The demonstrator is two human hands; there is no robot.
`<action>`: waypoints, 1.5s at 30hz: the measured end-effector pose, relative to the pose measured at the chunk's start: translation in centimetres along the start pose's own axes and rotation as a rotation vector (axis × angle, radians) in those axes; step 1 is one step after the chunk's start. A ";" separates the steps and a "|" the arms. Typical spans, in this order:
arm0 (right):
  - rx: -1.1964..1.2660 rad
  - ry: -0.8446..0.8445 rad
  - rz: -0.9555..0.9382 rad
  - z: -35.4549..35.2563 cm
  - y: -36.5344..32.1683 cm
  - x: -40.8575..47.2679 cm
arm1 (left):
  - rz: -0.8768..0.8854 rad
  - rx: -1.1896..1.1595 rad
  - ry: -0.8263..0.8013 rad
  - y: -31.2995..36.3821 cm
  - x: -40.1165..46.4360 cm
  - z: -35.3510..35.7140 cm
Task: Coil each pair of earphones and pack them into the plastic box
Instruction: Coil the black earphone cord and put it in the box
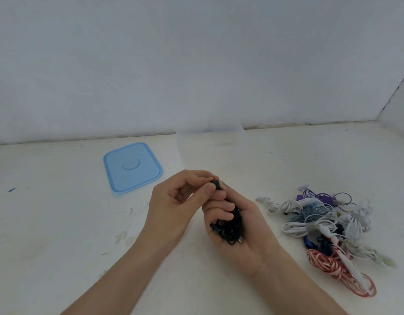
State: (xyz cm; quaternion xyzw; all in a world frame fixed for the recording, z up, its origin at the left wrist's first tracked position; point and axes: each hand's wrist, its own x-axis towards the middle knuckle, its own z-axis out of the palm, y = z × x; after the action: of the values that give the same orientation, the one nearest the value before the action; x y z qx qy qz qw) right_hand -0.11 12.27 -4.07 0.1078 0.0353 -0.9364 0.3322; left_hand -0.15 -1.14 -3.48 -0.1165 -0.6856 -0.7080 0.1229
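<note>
A bundle of black earphones [230, 226] lies bunched in my right hand [239, 228], whose fingers curl around the cable. My left hand [180, 201] pinches one black earbud at the top of that bundle between thumb and fingertips. Both hands hover over the middle of the white table. Just behind them stands the clear plastic box [244, 142], faint and see-through, open at the top. A tangled pile of other earphones [321, 219], white, blue, purple and red-and-white striped, lies on the table to the right of my right hand.
The box's light blue lid [132, 167] lies flat on the table to the left of the box. A white wall rises behind the table and another at the far right. A small blue mark [12, 190] shows near the left edge.
</note>
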 end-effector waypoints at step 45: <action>-0.639 0.161 -0.320 -0.2 1.0 0.7 | 0.180 0.278 -0.035 -2.2 0.5 -1.6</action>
State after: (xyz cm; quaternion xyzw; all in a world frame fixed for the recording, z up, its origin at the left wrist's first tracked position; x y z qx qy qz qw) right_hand -0.01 11.05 -4.38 0.0652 0.3685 -0.9066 0.1948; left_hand -1.34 -2.69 -5.42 -0.1718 -0.7658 -0.5902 0.1887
